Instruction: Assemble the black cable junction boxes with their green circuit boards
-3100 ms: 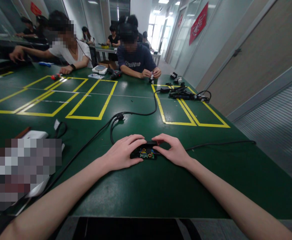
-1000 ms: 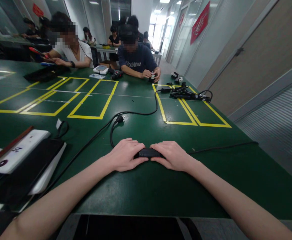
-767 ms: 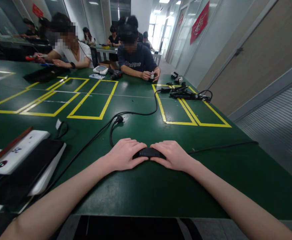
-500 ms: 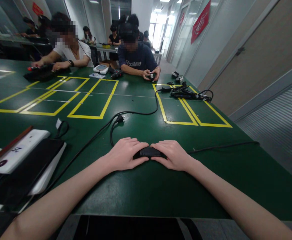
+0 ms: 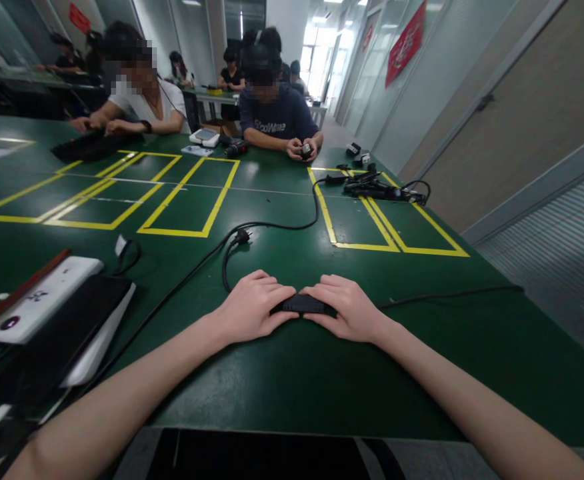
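Between my two hands lies a black power adapter (image 5: 304, 305), close above the green table. My left hand (image 5: 255, 307) wraps round its left end, thumb at the near side and fingers over the far side. My right hand (image 5: 347, 308) grips the right end in the same way. Both ends of the adapter are hidden by my fingers. From behind my left hand a black cord curves up to a plug (image 5: 243, 237). A thin cable (image 5: 452, 293) runs right from behind my right hand.
At left, a white power strip (image 5: 39, 300) stands beside a black flat device (image 5: 67, 327). A long black cable crosses toward bundled black adapters (image 5: 382, 187) at the far right. Yellow tape outlines (image 5: 175, 233) mark the table (image 5: 292, 393). Two people sit opposite, handling black objects.
My grip on the adapter looks the same. The whole view has shifted slightly. Opposite, the person at left has moved their hands, and the red item near them no longer shows.
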`<action>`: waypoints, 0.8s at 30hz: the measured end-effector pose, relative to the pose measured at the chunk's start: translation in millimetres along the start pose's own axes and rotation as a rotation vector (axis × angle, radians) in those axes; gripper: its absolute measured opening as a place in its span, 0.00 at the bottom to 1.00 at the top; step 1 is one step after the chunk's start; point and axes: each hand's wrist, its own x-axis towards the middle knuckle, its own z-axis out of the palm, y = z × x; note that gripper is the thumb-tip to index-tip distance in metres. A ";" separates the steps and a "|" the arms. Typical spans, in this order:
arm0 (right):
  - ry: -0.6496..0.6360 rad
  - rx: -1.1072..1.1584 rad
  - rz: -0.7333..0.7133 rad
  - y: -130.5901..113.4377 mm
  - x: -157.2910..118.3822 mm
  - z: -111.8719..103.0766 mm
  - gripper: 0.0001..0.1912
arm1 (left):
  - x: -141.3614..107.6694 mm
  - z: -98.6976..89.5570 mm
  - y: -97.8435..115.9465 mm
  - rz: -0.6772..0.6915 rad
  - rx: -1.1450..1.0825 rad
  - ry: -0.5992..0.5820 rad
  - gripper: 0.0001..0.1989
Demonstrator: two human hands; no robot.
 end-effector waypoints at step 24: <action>0.158 0.031 0.117 6.1 -2.9 -8.3 0.14 | -96.3 -49.8 -43.3 -0.823 0.374 0.411 0.40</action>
